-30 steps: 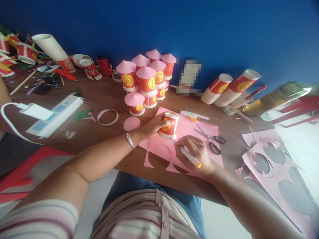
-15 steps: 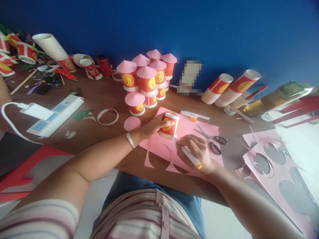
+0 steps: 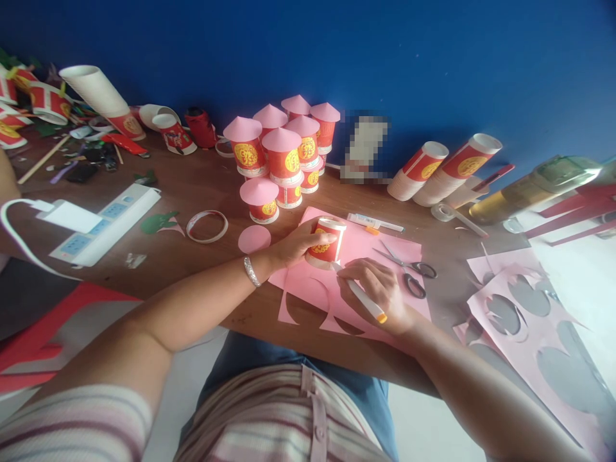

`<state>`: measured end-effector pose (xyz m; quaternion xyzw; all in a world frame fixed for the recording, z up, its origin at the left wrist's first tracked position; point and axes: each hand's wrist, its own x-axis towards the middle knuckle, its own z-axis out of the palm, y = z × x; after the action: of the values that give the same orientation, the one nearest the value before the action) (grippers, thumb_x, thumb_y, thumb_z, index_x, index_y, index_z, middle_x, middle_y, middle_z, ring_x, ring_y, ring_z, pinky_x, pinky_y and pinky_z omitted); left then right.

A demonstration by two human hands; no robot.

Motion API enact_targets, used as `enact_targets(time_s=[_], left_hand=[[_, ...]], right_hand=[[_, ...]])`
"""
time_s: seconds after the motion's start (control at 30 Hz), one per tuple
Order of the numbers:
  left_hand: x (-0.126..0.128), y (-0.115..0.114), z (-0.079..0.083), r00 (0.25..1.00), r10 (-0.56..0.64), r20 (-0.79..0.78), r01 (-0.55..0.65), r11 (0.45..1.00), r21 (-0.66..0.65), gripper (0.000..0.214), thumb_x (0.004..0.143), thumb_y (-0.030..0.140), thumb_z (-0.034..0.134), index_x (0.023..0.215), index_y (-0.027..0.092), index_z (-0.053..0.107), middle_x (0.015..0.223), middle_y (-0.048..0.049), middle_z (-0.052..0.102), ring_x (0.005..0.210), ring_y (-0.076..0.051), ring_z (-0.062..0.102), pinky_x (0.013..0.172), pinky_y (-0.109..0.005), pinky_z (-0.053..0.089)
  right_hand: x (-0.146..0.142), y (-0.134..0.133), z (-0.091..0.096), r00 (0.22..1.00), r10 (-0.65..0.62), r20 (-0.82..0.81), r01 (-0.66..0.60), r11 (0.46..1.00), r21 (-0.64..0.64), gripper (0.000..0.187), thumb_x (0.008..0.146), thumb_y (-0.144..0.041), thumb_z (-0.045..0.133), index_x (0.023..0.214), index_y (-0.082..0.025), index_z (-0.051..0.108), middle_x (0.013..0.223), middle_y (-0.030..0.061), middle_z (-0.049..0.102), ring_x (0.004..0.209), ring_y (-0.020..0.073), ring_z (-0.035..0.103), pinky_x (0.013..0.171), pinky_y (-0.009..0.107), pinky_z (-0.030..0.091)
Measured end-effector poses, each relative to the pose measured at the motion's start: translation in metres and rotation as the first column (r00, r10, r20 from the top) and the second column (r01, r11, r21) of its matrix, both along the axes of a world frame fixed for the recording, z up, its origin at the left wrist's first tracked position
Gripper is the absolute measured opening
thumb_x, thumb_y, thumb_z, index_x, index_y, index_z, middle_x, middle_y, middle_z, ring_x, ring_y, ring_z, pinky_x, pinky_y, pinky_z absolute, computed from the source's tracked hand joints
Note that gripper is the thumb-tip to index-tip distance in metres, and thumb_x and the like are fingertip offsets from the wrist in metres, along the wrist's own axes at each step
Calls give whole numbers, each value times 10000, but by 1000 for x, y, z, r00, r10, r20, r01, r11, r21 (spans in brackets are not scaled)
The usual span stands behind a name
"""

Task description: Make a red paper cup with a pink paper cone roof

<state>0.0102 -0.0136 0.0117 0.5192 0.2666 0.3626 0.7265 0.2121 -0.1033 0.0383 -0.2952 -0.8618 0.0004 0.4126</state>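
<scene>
My left hand [image 3: 299, 242] is wrapped round a red paper cup [image 3: 332, 230] with a gold print and a white band down its side. In my right hand [image 3: 373, 289] is a white marker [image 3: 364, 300] with an orange end, its tip close to the cup's lower edge. Whether the tip touches the cup I cannot tell. Beneath both hands lies a pink paper sheet [image 3: 308, 282] with round cut-outs. Scissors [image 3: 407, 264] rest on it, right of my right hand. A second marker [image 3: 375, 222] and a small orange cap [image 3: 371, 230] lie beyond the cup.
Several red cups with pink cone tops [image 3: 283, 154] stand stacked behind. A pink disc [image 3: 254, 239] and a paper ring [image 3: 206, 226] lie left, near a power strip [image 3: 115, 221]. Cup stacks [image 3: 426, 170], a bottle [image 3: 524, 192] and cut pink scraps [image 3: 520, 321] are at right.
The view has shifted very slightly. Both hands keep their hold on the cup and the marker, with almost no visible movement.
</scene>
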Motion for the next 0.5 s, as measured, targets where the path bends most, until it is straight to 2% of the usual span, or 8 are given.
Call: enact_targets(time_s=[0.5], left_hand=[[0,0,1,1000,5,-21,-4,1000,13,474,843,412,799,1234,157,717,1114,-87,728,986,-205,661,841,-291,523]], right_hand=[[-1,-1,0,1000,-22,-3,22,1000,16,237,901,-13,603,962,-236,550,701,-39,623,593,126,582,609,267,523]])
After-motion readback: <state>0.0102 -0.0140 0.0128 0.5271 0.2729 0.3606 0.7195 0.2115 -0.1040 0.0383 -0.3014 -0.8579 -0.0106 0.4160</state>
